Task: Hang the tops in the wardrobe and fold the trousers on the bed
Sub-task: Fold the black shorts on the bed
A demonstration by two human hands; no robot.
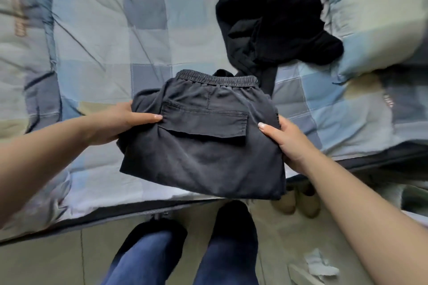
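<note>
Folded grey trousers (203, 143) between both hands, over the bed (92, 53) edge. Left hand (120, 122) grips the left side, right hand (287, 141) the right. Black garment (273, 28) beyond.

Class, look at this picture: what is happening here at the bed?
A person stands at the edge of the bed holding folded grey trousers by both sides. The left hand has its thumb on top at the left edge, and the right hand does the same on the right. The trousers are folded into a compact square, waistband away from the person. Behind them a black garment lies crumpled and unfolded on the quilt.
</note>
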